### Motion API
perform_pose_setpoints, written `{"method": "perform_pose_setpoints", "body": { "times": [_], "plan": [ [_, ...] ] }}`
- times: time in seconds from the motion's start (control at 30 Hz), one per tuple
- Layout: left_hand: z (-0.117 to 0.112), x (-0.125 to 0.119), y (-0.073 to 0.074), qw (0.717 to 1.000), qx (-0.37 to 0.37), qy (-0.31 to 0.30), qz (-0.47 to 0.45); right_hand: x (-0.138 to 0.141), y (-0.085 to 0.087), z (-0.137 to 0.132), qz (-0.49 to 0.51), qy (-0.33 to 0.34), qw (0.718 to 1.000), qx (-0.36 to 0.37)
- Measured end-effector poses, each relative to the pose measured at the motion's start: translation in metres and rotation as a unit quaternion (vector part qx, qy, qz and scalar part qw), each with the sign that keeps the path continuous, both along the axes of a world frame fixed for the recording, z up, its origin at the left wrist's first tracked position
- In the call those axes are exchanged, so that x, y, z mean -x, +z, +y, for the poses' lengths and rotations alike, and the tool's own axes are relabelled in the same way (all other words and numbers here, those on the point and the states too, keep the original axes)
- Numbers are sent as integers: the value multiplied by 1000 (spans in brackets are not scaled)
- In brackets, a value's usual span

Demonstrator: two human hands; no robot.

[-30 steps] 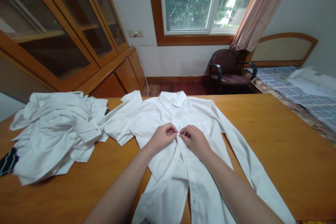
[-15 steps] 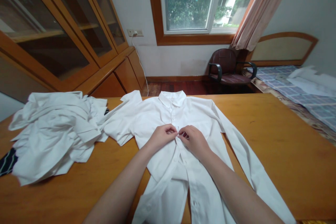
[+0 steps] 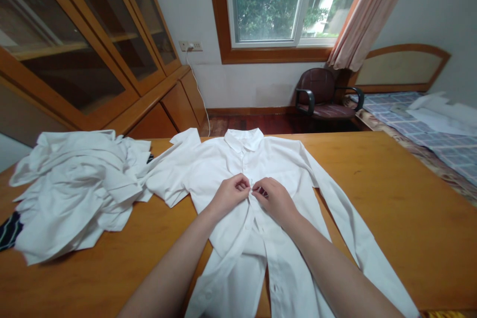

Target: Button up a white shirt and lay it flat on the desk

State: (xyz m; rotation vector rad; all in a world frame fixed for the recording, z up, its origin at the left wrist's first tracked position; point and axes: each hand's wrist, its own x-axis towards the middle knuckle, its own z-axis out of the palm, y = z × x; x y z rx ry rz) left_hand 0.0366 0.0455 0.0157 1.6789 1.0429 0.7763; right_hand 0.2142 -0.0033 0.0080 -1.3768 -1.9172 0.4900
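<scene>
A white long-sleeved shirt (image 3: 208,166) lies face up on the wooden table, its collar toward the far edge. My left hand (image 3: 231,193) pinches the front placket at mid-chest. Facing it, my right hand (image 3: 274,198) pinches the other side of the placket, the fingertips of both hands almost meeting. Any button between the fingers is too small to make out. Above the hands the shirt front is closed; below them its two halves spread apart. The right-hand sleeve stretches down toward me, and the left-hand one is folded outward.
A heap of crumpled white clothes (image 3: 82,184) sits on the left of the wooden table (image 3: 402,208), with dark striped cloth (image 3: 10,231) under it, touching the shirt's sleeve. Beyond are a glass-door cabinet (image 3: 149,74), an office chair (image 3: 320,92) and a bed (image 3: 417,114).
Both hands stay at the same place on the placket, with a very slight gap opening between the fingertips. The view has shifted a little; the shirt lies as before.
</scene>
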Motion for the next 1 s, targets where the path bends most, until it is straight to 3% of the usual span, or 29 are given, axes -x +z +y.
{"method": "perform_pose_setpoints", "body": {
  "times": [0.3,0.63,1.0],
  "plan": [
    [-1,-2,-5,999,-22,32,-10,-3,1,0,16,-2,1000,-12],
    [-4,-2,4,998,-59,37,-5,-3,6,-1,44,-28,999,-2],
    [-5,-4,2,993,-109,47,29,-2,9,-3,29,-33,999,11]
  ]
}}
